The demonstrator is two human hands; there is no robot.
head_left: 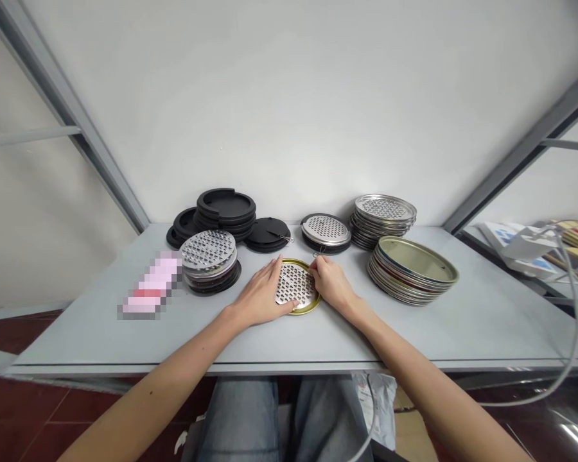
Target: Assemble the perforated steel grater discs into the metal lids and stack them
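Note:
A perforated metal disc (293, 285) sits within a shallow gold-rimmed round lid (310, 308) flat on the table in front of me. My left hand (262, 292) grips the lid's left side, fingers along the far rim and thumb over the disc's near edge. At the right rim, my right hand (331, 280) is closed in a pinch on a thin wire hook (319, 251), whose loop sticks up past the fingers. What lies under the fingertips is hidden.
A stack of gold-toned lids (417, 260) stands to the right, with perforated silver discs (384, 208) behind. Black rings (226, 205), black discs (267, 235) and another perforated disc (325, 229) line the back. Left are a stack topped by a grater-like disc (208, 249) and a blurred pink item (151, 282).

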